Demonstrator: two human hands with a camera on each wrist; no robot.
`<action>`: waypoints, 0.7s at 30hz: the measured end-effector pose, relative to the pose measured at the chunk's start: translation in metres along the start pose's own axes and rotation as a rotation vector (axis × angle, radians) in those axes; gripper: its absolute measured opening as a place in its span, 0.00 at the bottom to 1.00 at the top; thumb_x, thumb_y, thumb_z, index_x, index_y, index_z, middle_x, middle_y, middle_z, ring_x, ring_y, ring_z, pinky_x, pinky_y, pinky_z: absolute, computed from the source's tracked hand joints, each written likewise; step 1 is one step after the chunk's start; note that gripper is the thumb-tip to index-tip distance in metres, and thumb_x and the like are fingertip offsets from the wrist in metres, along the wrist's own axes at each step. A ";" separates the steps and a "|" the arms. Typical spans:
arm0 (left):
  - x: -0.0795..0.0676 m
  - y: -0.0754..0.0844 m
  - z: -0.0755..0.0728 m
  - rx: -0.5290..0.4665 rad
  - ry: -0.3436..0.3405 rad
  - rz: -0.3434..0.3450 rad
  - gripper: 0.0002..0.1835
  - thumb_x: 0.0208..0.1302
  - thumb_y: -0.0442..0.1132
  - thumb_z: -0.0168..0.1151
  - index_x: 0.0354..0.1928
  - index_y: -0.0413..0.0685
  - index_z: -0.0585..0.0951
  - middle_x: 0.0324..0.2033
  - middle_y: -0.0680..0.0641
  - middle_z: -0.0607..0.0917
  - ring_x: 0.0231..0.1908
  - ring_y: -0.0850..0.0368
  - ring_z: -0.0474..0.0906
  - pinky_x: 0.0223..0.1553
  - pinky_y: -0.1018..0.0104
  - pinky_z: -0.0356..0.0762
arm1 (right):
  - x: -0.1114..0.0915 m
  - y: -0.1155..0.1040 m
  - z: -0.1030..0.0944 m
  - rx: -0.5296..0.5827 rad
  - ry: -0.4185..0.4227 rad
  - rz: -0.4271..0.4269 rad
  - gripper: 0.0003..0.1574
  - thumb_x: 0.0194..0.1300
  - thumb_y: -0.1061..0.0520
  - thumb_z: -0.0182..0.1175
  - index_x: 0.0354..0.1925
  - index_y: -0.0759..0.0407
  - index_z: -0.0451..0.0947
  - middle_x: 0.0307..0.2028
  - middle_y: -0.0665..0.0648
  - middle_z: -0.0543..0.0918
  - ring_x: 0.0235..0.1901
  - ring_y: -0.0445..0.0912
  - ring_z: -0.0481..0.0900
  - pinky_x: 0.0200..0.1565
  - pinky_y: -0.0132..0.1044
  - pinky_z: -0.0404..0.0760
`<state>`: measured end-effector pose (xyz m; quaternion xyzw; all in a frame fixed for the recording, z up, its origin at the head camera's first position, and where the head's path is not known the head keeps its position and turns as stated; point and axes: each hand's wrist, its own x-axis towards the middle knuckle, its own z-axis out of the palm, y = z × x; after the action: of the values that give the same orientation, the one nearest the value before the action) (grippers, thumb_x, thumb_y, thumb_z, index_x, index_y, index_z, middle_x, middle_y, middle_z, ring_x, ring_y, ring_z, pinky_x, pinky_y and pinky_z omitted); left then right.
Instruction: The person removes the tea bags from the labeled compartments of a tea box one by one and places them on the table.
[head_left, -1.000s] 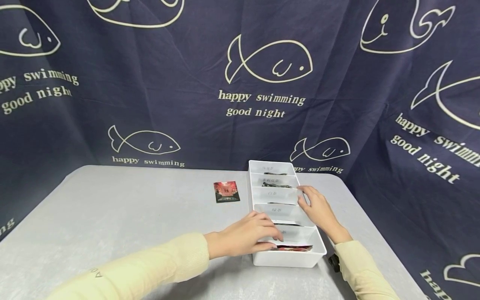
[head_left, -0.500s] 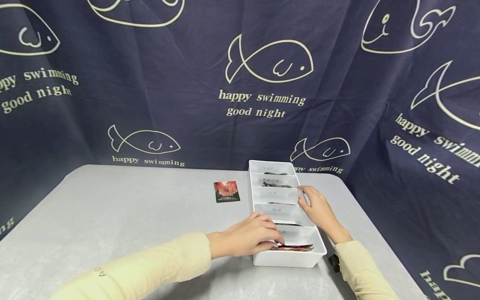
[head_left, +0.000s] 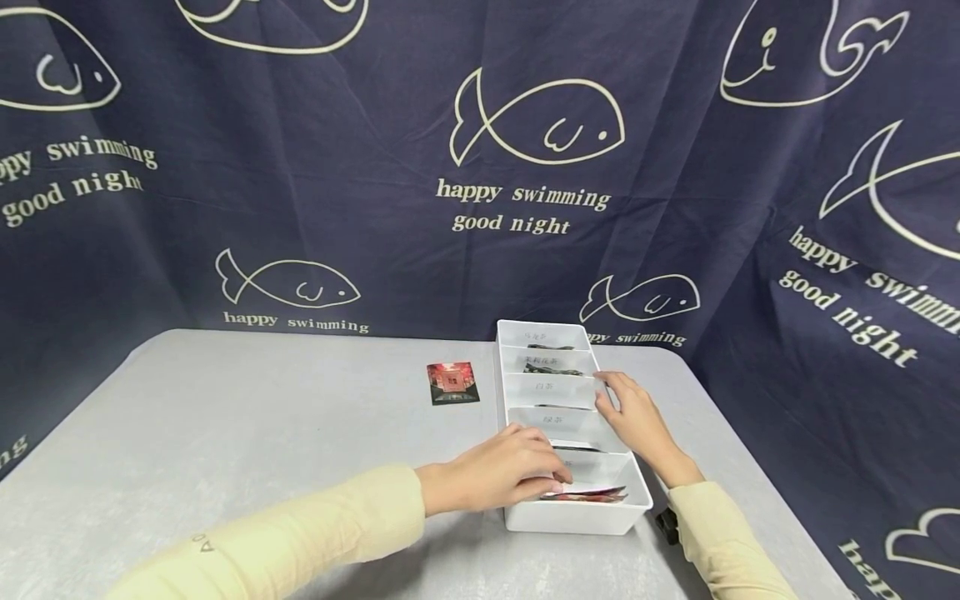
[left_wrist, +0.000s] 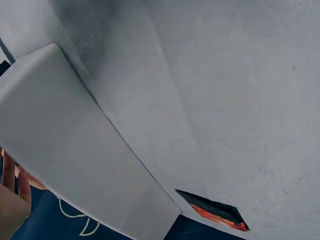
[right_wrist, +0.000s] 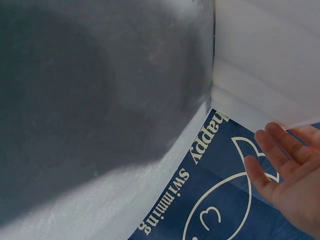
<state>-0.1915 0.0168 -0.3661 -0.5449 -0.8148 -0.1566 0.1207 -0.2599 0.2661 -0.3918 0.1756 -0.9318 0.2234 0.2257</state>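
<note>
A long white divided box [head_left: 577, 518] stands right of the table's middle, its compartments marked with handwritten labels. My left hand [head_left: 501, 471] reaches over its left wall into the nearest compartment. Thumb and fingers are bent at the left end of several red packets [head_left: 596, 495]; whether they pinch one is hidden. My right hand [head_left: 637, 421] touches the far side wall with loosely extended fingers, also seen in the right wrist view as a hand [right_wrist: 295, 175] below the box wall [right_wrist: 270, 60]. Left of the box, a red and black packet [head_left: 453, 383] lies flat.
Dark packets [head_left: 553, 368] and thin edges of others show in the farther compartments. A small black object [head_left: 667, 527] lies beside the right sleeve. A blue curtain [head_left: 405, 167] with fish prints hangs behind and beside the grey table [head_left: 300, 400].
My left fingers have moved slightly right and drawn closer to the thumb. The red packets in the nearest compartment have shifted and fanned a little. My right hand has stayed in place.
</note>
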 end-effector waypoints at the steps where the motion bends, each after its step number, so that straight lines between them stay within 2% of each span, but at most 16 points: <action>1: 0.001 0.000 0.000 -0.013 -0.001 0.002 0.12 0.66 0.49 0.50 0.45 0.62 0.81 0.41 0.67 0.82 0.45 0.70 0.71 0.51 0.73 0.62 | 0.000 0.000 0.000 0.000 0.001 0.000 0.19 0.61 0.61 0.51 0.50 0.67 0.73 0.46 0.66 0.78 0.47 0.60 0.76 0.49 0.53 0.71; 8: 0.006 0.003 -0.001 -0.078 -0.070 -0.010 0.16 0.68 0.51 0.45 0.49 0.61 0.79 0.44 0.68 0.81 0.46 0.72 0.71 0.50 0.74 0.61 | 0.000 0.002 0.000 0.005 0.004 -0.007 0.19 0.60 0.61 0.51 0.49 0.67 0.73 0.45 0.65 0.79 0.46 0.59 0.76 0.49 0.53 0.71; 12: 0.006 0.005 -0.001 -0.084 -0.096 -0.027 0.15 0.68 0.51 0.46 0.50 0.61 0.79 0.44 0.67 0.81 0.46 0.72 0.71 0.51 0.74 0.61 | 0.000 0.002 0.000 0.006 0.004 -0.006 0.19 0.60 0.61 0.51 0.49 0.67 0.73 0.45 0.65 0.79 0.46 0.59 0.76 0.49 0.53 0.71; 21: 0.006 0.008 0.002 -0.108 -0.029 -0.073 0.09 0.63 0.44 0.55 0.43 0.61 0.81 0.35 0.67 0.83 0.41 0.73 0.72 0.46 0.76 0.62 | 0.000 0.004 0.002 0.007 0.011 -0.006 0.19 0.60 0.62 0.52 0.49 0.67 0.73 0.45 0.65 0.79 0.46 0.58 0.76 0.48 0.52 0.71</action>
<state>-0.1863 0.0256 -0.3650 -0.5228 -0.8262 -0.1966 0.0734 -0.2620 0.2689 -0.3949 0.1781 -0.9292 0.2272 0.2308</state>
